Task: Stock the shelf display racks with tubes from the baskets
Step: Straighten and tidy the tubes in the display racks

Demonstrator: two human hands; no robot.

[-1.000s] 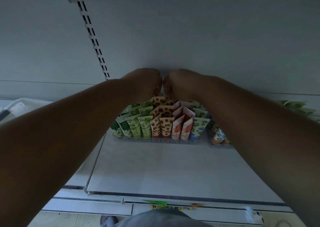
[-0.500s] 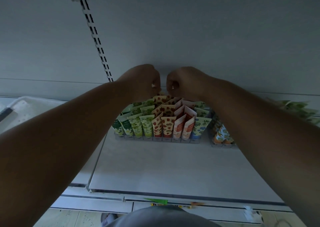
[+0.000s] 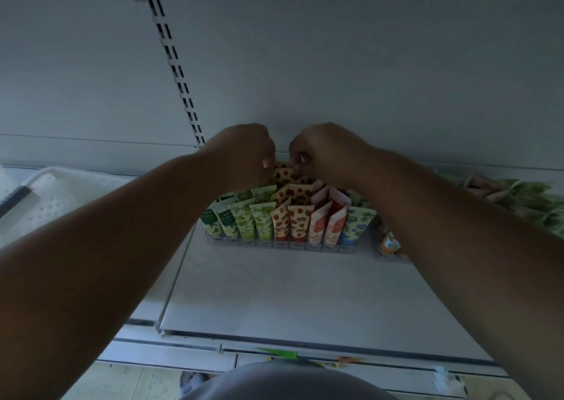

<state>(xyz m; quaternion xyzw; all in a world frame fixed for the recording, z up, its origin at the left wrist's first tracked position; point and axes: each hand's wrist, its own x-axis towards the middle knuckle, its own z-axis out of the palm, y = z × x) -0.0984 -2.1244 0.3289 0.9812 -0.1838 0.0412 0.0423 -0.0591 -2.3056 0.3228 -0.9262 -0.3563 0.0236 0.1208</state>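
Where both grips meet, red-spotted tube between.

Back panel: a plain pale wall is seen behind the shelving.
Upright: a slotted metal strip is fixed to it.
Shelf: a flat pale board.
Floor: light planks.
Light: dim, bluish.

Back rack rows hidden behind both hands — right tubes blurred, cut off
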